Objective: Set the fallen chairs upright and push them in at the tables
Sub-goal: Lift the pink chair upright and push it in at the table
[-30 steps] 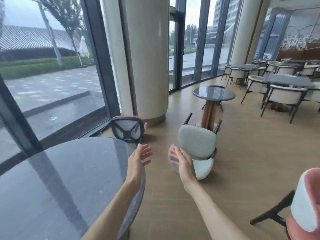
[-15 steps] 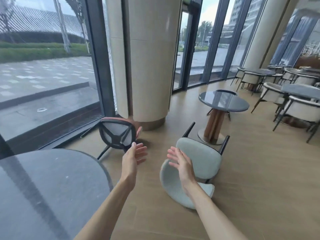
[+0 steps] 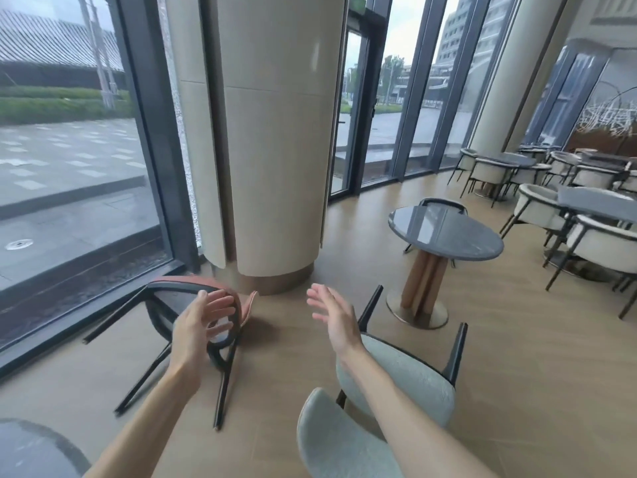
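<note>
Hands, head view: both out in front of me, palms facing each other, holding nothing. My left hand (image 3: 200, 326) is wide open, fingers spread and nearly straight; it overlaps the underside of the fallen pink-upholstered chair with the black metal frame (image 3: 193, 315), but I can't tell whether the fingertips touch the frame or just hover in front of it. My right hand (image 3: 332, 317) is also open, fingers loosely fanned, in free air over the wood-look floor (image 3: 517, 391), touching nothing.

Pink chair lies on its side by the base of the wide cream round column (image 3: 272, 132), seat bottom facing me, black legs splayed toward me and to the left along the dark-framed window wall (image 3: 69, 150).

Second fallen chair, pale grey-green fabric with black legs (image 3: 393, 381), lies tipped over below and to the right of my right hand; my right forearm crosses in front of its seat. Two of its black legs point away from me toward the small round grey stone-top table on a wooden pedestal (image 3: 444, 232), which stands near it; a dark chair back shows behind that table's far edge.

Edge of a dark round tabletop (image 3: 31, 450) sits at bottom left, near my left arm.

Far right: more grey tables with upright cream chairs (image 3: 599, 243) pushed in.

No readable writing or brand marks anywhere.
</note>
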### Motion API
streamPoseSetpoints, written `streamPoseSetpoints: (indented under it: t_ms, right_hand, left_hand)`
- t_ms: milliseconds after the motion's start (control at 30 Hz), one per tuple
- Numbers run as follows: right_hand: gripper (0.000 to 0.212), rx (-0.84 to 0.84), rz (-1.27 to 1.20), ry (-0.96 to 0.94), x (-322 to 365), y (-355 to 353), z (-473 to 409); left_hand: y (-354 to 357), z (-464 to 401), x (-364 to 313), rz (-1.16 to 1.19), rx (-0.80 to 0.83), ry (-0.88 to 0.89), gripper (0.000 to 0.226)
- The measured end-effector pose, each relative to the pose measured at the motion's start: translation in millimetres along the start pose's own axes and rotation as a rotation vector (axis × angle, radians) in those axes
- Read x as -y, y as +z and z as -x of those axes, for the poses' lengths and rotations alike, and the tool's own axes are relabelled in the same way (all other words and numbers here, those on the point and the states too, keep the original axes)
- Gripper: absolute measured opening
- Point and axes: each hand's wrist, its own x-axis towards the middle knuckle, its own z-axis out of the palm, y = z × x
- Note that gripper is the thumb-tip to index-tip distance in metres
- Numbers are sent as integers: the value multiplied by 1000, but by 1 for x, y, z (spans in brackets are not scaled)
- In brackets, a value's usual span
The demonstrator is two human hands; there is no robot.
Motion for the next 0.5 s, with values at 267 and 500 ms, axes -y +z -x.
streamPoseSetpoints:
  t_ms: [267,500]
  right_hand:
    - [22,213,-15,5,-13,99,-216]
    - [35,415,26,57,-54,206,-333]
  left_hand:
    - [-42,-167,-16,-46,-298,80,47]
    - [-63,-294,4,-86,-411,56,47]
